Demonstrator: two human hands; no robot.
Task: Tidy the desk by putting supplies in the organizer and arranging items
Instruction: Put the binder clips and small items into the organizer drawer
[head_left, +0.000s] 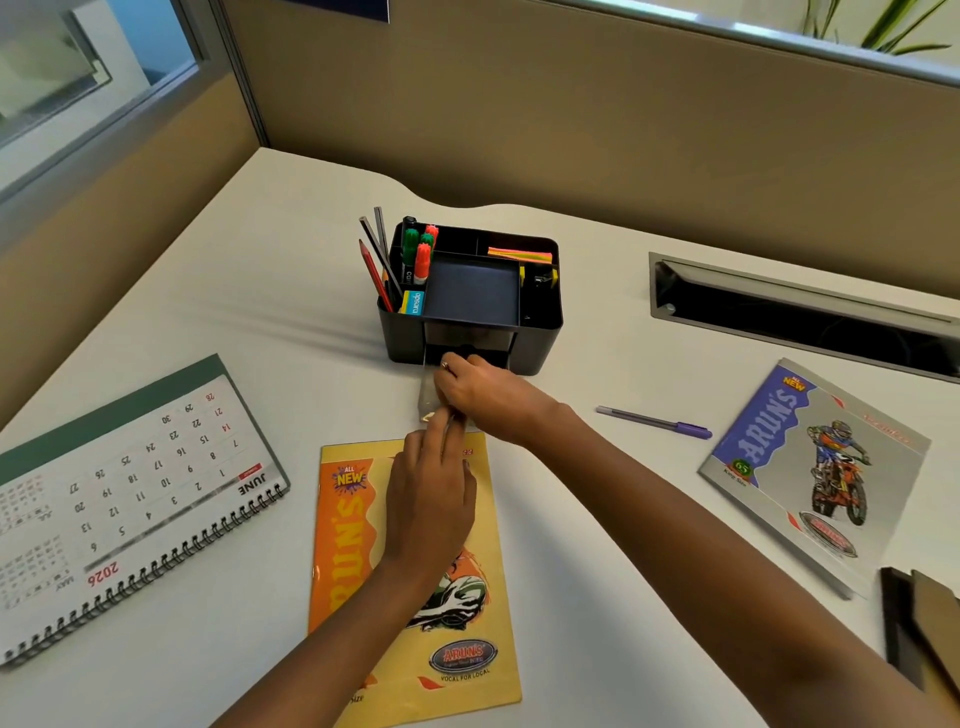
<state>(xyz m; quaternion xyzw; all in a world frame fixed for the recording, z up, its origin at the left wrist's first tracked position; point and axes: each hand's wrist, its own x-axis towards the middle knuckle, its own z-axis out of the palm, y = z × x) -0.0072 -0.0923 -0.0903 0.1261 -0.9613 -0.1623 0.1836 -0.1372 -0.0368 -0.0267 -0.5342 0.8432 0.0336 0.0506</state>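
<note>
A black desk organizer stands mid-desk with pencils, markers, sticky notes and a blue eraser in its compartments. Its clear drawer is pulled out toward me. My right hand lies over the drawer with fingers curled down into it; what they hold is hidden. My left hand reaches over the yellow notebook, its straight fingers touching the drawer's front edge. A purple pen lies loose to the right.
A spiral desk calendar lies flat at the left. A grey notebook with a motorbike cover lies at the right, dark boards beyond it at the desk edge. A cable slot is cut into the desk behind.
</note>
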